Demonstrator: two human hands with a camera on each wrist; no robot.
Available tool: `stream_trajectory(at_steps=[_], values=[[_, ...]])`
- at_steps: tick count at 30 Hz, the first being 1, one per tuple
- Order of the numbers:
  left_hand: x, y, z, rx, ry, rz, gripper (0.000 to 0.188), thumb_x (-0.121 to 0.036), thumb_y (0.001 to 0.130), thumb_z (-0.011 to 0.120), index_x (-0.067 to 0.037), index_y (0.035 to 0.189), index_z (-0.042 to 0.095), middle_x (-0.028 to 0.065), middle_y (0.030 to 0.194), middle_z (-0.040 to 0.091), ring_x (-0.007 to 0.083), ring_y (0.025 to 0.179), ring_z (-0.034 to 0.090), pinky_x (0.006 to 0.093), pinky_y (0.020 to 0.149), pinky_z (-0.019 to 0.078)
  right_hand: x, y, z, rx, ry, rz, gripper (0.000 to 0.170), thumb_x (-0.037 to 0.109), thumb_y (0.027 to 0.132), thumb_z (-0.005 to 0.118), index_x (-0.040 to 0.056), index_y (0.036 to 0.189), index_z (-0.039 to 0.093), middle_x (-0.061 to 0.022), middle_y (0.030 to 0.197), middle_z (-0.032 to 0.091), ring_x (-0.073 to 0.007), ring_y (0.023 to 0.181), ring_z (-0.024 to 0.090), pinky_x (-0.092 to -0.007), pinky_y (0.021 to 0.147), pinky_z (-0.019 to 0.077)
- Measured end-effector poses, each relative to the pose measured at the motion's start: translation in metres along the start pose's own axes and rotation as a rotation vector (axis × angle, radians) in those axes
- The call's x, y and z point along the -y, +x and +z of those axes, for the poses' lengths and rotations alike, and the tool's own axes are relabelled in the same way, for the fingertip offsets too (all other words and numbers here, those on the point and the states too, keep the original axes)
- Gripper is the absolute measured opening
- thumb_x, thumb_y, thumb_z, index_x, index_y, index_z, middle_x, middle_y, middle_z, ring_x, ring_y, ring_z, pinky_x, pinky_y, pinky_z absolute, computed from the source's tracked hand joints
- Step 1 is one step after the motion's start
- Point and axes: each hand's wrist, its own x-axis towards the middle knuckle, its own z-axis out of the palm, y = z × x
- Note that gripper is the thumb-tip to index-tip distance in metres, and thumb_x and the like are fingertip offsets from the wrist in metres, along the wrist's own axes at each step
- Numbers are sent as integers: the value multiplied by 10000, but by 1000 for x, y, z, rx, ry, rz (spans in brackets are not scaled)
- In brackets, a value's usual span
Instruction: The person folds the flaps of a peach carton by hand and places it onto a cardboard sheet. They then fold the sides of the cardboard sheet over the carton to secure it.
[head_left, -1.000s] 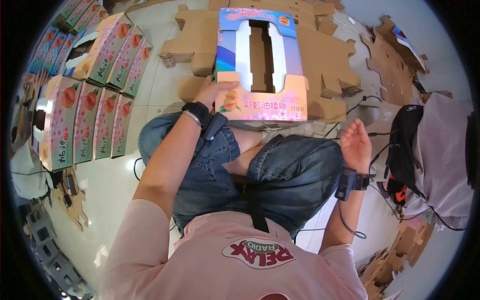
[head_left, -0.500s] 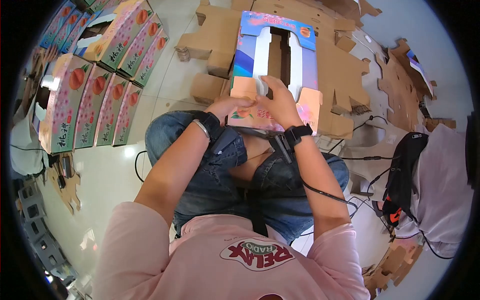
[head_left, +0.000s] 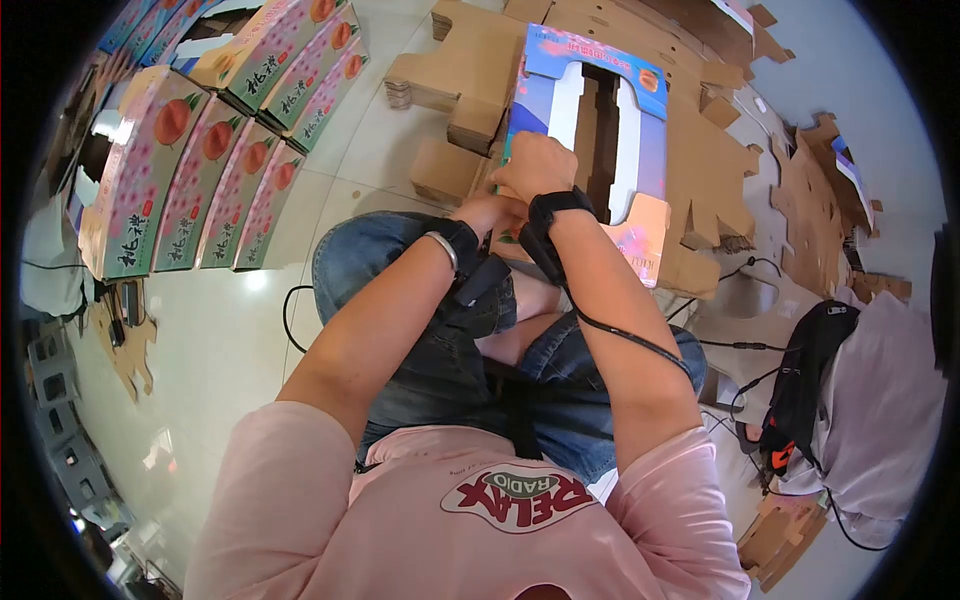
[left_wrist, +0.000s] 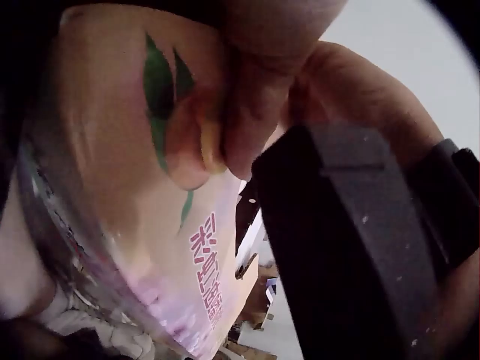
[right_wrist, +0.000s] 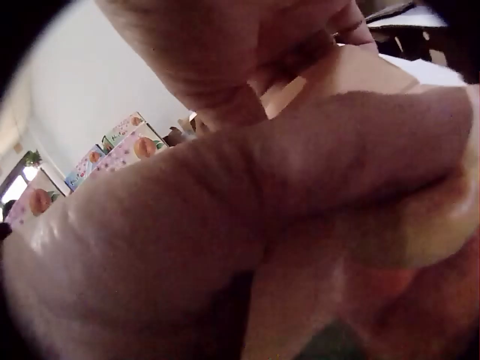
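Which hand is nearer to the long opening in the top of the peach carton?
The right. The right hand is just left of the opening, over the left side of the carton; the left hand is farther off, at the near left corner.

Head cam: I'm looking down from the wearer's head, wide, shirt (head_left: 420, 520) low in frame, box (head_left: 650, 145) farther up. Left wrist cam: I'm facing the box's peach-printed panel (left_wrist: 127, 180), very close. Right wrist cam: I'm looking past near, blurred skin (right_wrist: 165, 217) toward stacked cartons (head_left: 170, 180). All three are sharing that panel; head and right wrist are sharing cartons.
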Motion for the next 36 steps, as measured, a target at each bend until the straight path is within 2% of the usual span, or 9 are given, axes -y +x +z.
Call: stream_trajectory(at_steps=[3,5,12,18,21,23,24,30,36], values=[[-5,-7,7,-63,-57,-10,257,-44,839,507,20,1086,533,144,935,618,215,771,618,343,641,508,4,8,14,-52,28,57,335,304,643,761,19,800,683,-179,838,671,-334,832,648,-415,726,517],[-4,-3,7,-93,21,-50,260,-53,843,502,21,1091,529,156,925,615,225,780,618,348,631,502,7,8,16,-46,32,139,160,109,713,609,58,840,691,-171,875,674,-326,833,656,-409,719,515],[2,12,-1,-10,68,-159,262,-70,857,498,7,1106,527,152,950,623,218,820,625,326,661,501,-16,-4,39,-208,374,65,182,171,591,719,30,687,656,-177,752,653,-326,679,637,-382,638,505],[36,45,-12,-52,279,149,276,-92,854,533,-30,1123,539,103,993,630,194,845,622,321,701,500,-24,-29,44,-195,819,18,80,14,680,665,11,747,622,-67,742,643,-161,628,598,-263,580,470],[11,17,-6,80,10,-36,531,-192,655,758,34,1094,564,142,1020,628,210,937,617,335,750,501,-31,-43,47,-288,1147,-39,179,36,667,700,64,820,612,-78,769,591,-199,755,588,-296,661,462],[19,24,-7,77,13,30,519,-186,651,765,10,1092,575,114,993,640,192,885,632,328,735,511,-25,-82,30,-676,1156,3,221,5,699,694,58,888,592,-33,836,560,-147,784,539,-279,671,444],[-2,2,5,88,122,41,370,-150,784,653,-32,1122,562,89,1040,632,174,935,620,321,791,503,-32,-101,34,-591,1237,116,209,8,709,696,49,884,590,-22,845,562,-141,763,531,-273,673,445],[-10,-2,13,253,-5,38,396,-219,755,685,-20,1085,594,87,999,648,176,895,631,300,806,496,-55,-200,75,-316,1996,747,362,93,793,691,70,1082,474,-22,952,564,-159,859,565,-332,795,443],[-11,-19,31,179,78,233,409,-203,755,685,-14,1103,579,86,989,650,167,891,630,301,798,502,-40,-174,63,-179,2405,520,515,158,792,701,112,1211,404,-33,1102,520,-191,1069,491,-376,893,414]])
